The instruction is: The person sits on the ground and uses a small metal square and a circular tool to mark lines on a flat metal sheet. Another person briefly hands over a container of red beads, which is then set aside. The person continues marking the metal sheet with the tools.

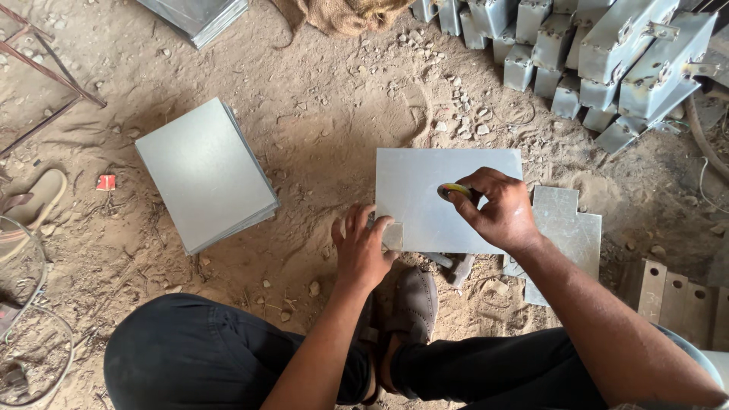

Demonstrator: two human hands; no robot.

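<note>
Both hands' fingers [370, 225] touch sheet [425, 197].

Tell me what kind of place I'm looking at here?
Probably a small sheet-metal workshop with a dirt floor: a stack of cut metal sheets lies on the ground, finished metal boxes are piled nearby, and the hands work on one sheet.

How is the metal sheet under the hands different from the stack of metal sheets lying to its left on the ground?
The metal sheet is single; the stack of sheets holds many layers, visible at its edges. The sheet is touched: the left hand presses its lower corner and the right hand holds a yellow-green tool on it, while the stack lies untouched. The sheet sits square to the view; the stack is turned at an angle. Both are grey, roughly square and rest on the dirt floor.
</note>
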